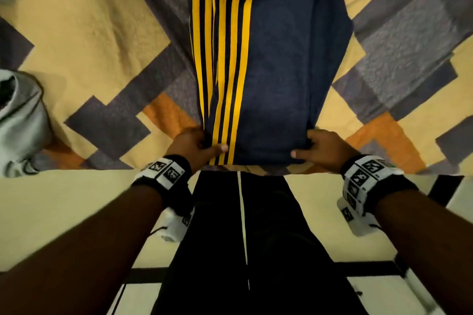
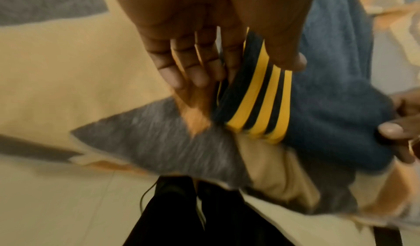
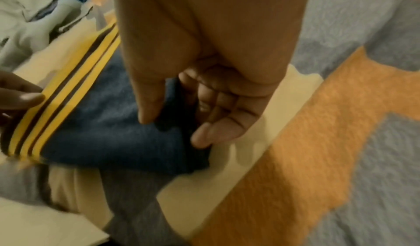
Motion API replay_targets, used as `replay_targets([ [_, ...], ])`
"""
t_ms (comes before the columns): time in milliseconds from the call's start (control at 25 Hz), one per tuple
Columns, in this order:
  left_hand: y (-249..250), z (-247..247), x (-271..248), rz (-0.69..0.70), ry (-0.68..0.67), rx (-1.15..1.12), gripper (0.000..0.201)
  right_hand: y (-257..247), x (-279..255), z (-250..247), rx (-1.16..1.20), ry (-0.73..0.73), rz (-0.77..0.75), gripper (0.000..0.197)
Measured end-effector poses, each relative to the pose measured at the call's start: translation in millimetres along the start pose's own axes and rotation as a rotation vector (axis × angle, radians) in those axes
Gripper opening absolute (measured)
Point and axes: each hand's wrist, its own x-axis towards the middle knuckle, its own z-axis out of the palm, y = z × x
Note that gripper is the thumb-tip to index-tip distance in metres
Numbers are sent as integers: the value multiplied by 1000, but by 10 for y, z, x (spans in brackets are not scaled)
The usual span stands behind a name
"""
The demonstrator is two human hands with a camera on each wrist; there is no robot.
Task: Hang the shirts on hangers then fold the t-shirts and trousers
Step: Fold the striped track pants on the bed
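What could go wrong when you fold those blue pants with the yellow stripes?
1. The navy trousers lie at the bed's near edge; both hands pinch only the near corners, left hand by the yellow stripes, right hand opposite. If one grip slips, the fold could go crooked.
2. The stripes already look doubled up farther along, so the layers might bunch.
3. The patterned bedspread could get dragged along too.
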Motion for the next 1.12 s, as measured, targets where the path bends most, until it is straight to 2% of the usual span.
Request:
replay_targets([
  [120, 457, -361, 113, 18, 180, -155, 47, -363, 75, -227, 394, 296, 23, 23],
  [200, 723, -538, 294, 47, 271, -284, 59, -614, 300, -367, 526, 476, -48, 26],
  [280, 959, -681, 519, 64, 364, -346, 61, -857, 562, -532, 591, 607, -95, 32],
  [440, 1269, -930, 808, 126, 501, -274, 29, -1195, 885, -842, 715, 715, -196, 16],
  [560, 1442, -1085, 809, 182, 550, -309, 24, -1318, 931, -1053, 687, 806, -217, 31],
  [640, 1458, -1098, 776, 173, 535, -278, 27, -1363, 910, -1113, 522, 840, -169, 30],
  [680, 1434, -1066, 756, 156, 511, -263, 36, -1370, 892, -1108, 467, 852, -152, 25],
  [720, 1408, -1028, 754, 130, 468, -279, 48, -1374, 888, -1091, 470, 829, -153, 30],
  [800, 1372, -952, 770, 78, 413, -359, 66, -1396, 894, -1025, 636, 738, -145, 36],
  [840, 1367, -933, 797, 69, 410, -407, 68, -1409, 898, -1009, 755, 708, -126, 32],
  [880, 1387, -935, 819, 79, 418, -459, 61, -1422, 908, -1022, 869, 694, -126, 25],
  [960, 1478, -954, 815, 171, 459, -573, 33, -1425, 881, -1093, 1011, 673, -238, 18],
  [1000, 1516, -973, 798, 235, 474, -609, 30, -1432, 845, -1146, 1013, 663, -341, 23],
  [1080, 1522, -984, 801, 322, 500, -595, 44, -1408, 846, -1212, 933, 638, -502, 31],
  [1120, 1488, -975, 827, 318, 511, -553, 55, -1389, 861, -1219, 875, 630, -518, 36],
])
